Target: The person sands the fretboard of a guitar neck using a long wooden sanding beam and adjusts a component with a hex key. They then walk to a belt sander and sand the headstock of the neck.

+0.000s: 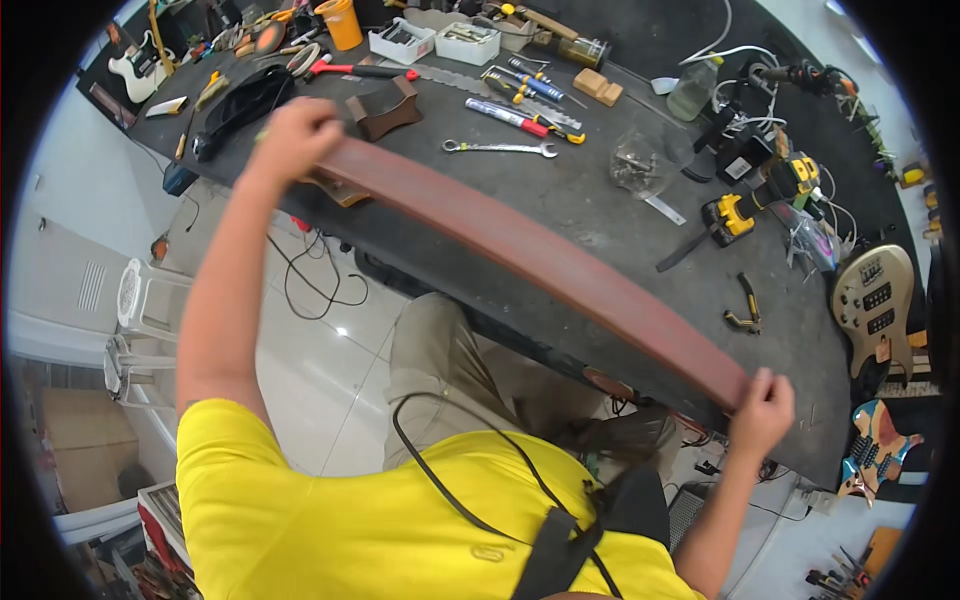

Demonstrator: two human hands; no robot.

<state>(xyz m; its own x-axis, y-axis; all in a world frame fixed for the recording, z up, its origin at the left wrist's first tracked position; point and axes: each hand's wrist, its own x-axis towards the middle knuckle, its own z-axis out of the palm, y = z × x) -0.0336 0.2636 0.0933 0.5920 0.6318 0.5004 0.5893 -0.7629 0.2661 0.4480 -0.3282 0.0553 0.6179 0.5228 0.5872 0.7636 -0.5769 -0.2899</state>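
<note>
A long reddish-brown strip (520, 245) stretches slantwise across the view, over the front of the dark workbench, from upper left to lower right. It looks like a flat abrasive band, but I cannot tell its exact kind. My left hand (300, 140) is closed round its far left end, and my right hand (763, 412) grips its near right end. Just beyond my left hand stands a brown wooden cradle-shaped block (385, 108). Part of another wooden piece (342, 190) shows beneath the strip there.
On the dark workbench (560, 190) lie a combination wrench (500, 149), a marker (506, 117), screwdrivers (528, 82) and pliers (745, 305). A yellow-black cordless drill (760, 198) and a clear bag of small parts (645, 165) are at the right. A guitar body (872, 310) stands beyond the right edge.
</note>
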